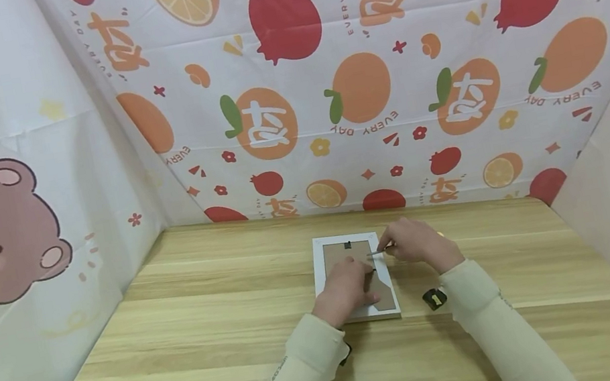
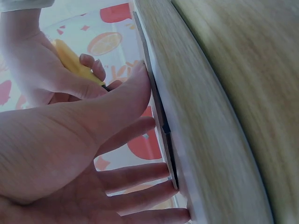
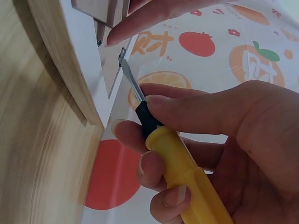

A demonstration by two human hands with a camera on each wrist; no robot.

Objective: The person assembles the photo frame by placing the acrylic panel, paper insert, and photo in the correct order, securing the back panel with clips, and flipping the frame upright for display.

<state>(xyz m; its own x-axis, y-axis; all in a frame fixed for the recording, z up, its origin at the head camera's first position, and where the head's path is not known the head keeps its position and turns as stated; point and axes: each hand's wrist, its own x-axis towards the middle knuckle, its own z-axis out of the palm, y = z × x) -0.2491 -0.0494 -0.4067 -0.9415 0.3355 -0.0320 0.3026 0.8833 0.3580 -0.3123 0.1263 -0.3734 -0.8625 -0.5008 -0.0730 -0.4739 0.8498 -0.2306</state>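
Observation:
A white picture frame [image 1: 319, 270] lies back side up on the wooden table, showing its brown backing board [image 1: 336, 254]. On the board rests my left hand [image 1: 346, 286], its fingers stretched out and touching the surface in the left wrist view. My right hand [image 1: 412, 241] grips a screwdriver with a yellow handle [image 3: 187, 172] at the frame's right side. The screwdriver's flat metal blade [image 3: 132, 80] points over the board, its tip close to or touching a small dark metal piece [image 3: 122, 57]. Part of the board is hidden under the left hand.
A dark hanging clip [image 1: 348, 245] sits near the board's far end. Wood-grain tabletop [image 1: 226, 300] surrounds the frame. A fruit-print cloth [image 1: 334, 144] hangs behind the table, and a bear-print cloth [image 1: 0, 231] hangs on the left.

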